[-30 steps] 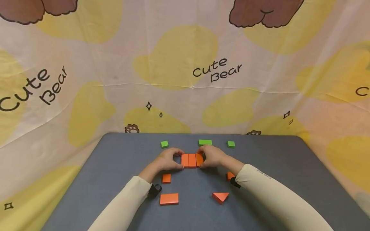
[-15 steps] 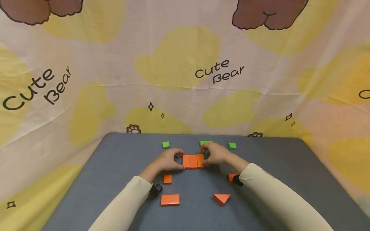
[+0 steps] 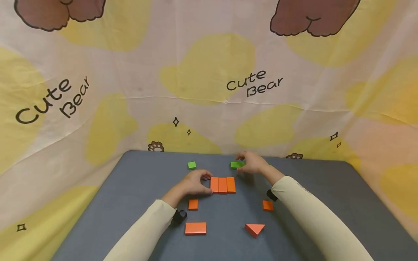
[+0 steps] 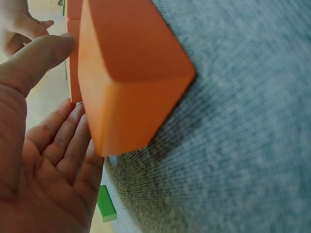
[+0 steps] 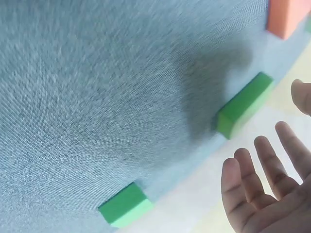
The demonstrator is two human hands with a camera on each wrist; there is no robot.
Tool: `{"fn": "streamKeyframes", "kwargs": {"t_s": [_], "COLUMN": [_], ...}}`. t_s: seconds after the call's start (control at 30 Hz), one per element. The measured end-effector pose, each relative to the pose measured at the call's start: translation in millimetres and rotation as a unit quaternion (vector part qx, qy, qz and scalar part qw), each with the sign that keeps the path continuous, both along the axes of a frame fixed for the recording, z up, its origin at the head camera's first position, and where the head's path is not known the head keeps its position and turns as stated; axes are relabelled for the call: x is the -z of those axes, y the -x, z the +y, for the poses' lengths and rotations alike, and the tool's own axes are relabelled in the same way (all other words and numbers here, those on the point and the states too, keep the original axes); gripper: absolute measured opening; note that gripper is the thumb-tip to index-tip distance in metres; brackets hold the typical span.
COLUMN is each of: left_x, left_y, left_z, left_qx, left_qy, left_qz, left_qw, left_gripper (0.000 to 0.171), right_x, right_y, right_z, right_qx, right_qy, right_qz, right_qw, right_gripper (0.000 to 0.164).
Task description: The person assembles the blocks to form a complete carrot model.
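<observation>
Three orange rectangular blocks [image 3: 222, 185] lie side by side in a row in mid-table. My left hand [image 3: 195, 182] holds the row's left end, thumb at the near corner and fingers at the far one. In the left wrist view the thumb of this hand [image 4: 53, 141] touches the orange row [image 4: 74, 63]. My right hand [image 3: 253, 162] is over a long green block [image 3: 236, 165], partly covering it in the head view. The right wrist view shows the right hand [image 5: 272, 187] with spread fingers, apart from the long green block [image 5: 245, 104].
A small green block [image 3: 191, 165] lies far left; another green block [image 5: 125, 206] shows in the right wrist view. Nearer lie two orange squares, left [image 3: 193, 204] and right [image 3: 268, 206], an orange rectangle [image 3: 196, 228] and an orange triangle [image 3: 254, 229]. A patterned cloth [image 3: 196, 83] hangs behind.
My right hand has let go of the row's right block and moved back and right to the long green block. My left hand stays at the row's left end.
</observation>
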State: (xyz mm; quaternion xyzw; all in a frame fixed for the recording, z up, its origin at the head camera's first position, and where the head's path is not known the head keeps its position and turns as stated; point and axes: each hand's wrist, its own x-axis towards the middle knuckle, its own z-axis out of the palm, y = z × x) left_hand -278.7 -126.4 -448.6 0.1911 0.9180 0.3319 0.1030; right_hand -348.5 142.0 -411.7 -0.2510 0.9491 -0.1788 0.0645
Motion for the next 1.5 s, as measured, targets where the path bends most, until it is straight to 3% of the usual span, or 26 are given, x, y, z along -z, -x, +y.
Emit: {"fn": "streamKeyframes", "kwargs": {"t_s": [0.2, 0.57, 1.0, 1.3, 1.5], "left_x": [-1.9, -4.0, -0.8, -2.4, -5.2], "left_y": [-0.2, -0.5, 0.3, -0.5, -2.5], "left_z": [2, 4, 5, 3, 2], "left_qx": [0.001, 0.0, -0.001, -0.009, -0.014], "left_qy": [-0.001, 0.001, 0.008, 0.004, 0.008], "left_qz": [0.005, -0.003, -0.011, -0.019, -0.024], "left_qw": [1.0, 1.0, 0.9999, 0.9998, 0.9996], "left_gripper": [0.054, 0.055, 0.054, 0.053, 0.053], "right_x": [4.7, 6.4, 13.2, 7.0, 7.8], "right_y": [10.2, 13.4, 14.3, 6.2, 0.8], "right_z": [2, 1, 1, -29, -46], "right_qx": [0.01, 0.02, -0.009, -0.077, -0.081], "right_qy": [-0.004, 0.0, 0.007, 0.035, 0.024], "right_qz": [-0.001, -0.001, 0.012, -0.015, -0.036], "right_qw": [1.0, 1.0, 1.0, 0.996, 0.996], "right_gripper": [0.043, 0.033, 0.03, 0.027, 0.027]}}
